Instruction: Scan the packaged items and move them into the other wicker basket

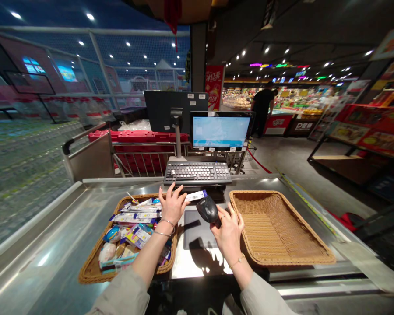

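Observation:
My left hand (172,208) is above the far right corner of a filled wicker basket (85,270). Its thumb and forefinger grip one end of a slim white-and-blue packet (196,196), which sticks out to the right with a barcode facing up; the other fingers are spread. My right hand (228,229) is wrapped round a black handheld barcode scanner (207,209), whose head is close to the packet. Several slim packets (138,216), a blue-and-white round item (112,234) and a lollipop (133,199) lie in the filled basket.
A second wicker basket (282,227) stands to the right on the metal counter (52,245). A keyboard (197,172) and a lit monitor (221,131) are at the back. A grey flat plate (198,232) lies between the baskets. A person (263,107) stands farther off.

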{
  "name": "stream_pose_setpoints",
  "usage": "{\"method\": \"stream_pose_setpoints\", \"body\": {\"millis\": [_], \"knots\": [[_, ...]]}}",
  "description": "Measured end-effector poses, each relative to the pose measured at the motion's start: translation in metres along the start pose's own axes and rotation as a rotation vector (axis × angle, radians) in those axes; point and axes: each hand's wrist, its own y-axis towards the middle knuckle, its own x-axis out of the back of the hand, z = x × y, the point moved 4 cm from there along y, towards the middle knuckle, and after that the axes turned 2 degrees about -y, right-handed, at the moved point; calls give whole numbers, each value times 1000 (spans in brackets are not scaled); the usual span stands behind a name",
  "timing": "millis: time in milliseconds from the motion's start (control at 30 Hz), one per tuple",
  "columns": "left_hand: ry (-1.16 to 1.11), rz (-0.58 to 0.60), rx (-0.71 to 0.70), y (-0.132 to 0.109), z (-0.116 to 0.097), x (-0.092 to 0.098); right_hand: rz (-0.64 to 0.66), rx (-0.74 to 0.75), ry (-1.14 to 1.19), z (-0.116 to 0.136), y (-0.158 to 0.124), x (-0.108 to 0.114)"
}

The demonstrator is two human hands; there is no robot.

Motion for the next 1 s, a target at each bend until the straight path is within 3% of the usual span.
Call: {"method": "stream_pose_setpoints", "body": {"millis": [633,1000], "knots": [[-2,3,0,0,-6,-1,29,3,29,1,-4,9],[27,-75,-25,6,-16,-1,-17,-36,31,-3,-5,24]]}}
